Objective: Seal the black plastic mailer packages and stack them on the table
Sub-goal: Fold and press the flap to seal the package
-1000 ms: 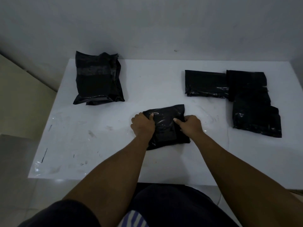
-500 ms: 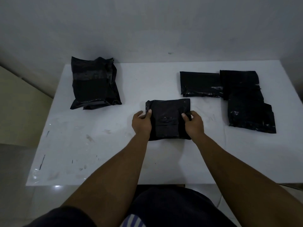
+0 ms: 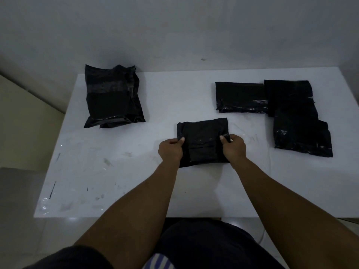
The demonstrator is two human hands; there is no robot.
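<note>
- I see the white counter running across the view. Its surface is scuffed, with a few dark ticks toward the near left edge.
- At the far left corner sits the left pile. It is a bulging black mailer with a paler band across its upper part, and it lies on another black mailer whose edge peeks out on the near side.
- The person's left hand reaches in from the bottom of the view and grips the left edge of the middle mailer. Its fingers are curled round that edge, and the thumb presses on top.
- The middle mailer is on the counter near the centre, well apart from the left pile and nearer the mailers on the right. A rectangular fold shows on its top face between the two thumbs. I cannot tell whether its flap is stuck down.
- The right hand grips the opposite edge in the same way, fingers curled round it and thumb on top.
- The right group lies flat at the far right and looks like three black mailers. One lies wide toward the back and meets a second beside it. A third overlaps the second's near end and reaches toward me.
</note>
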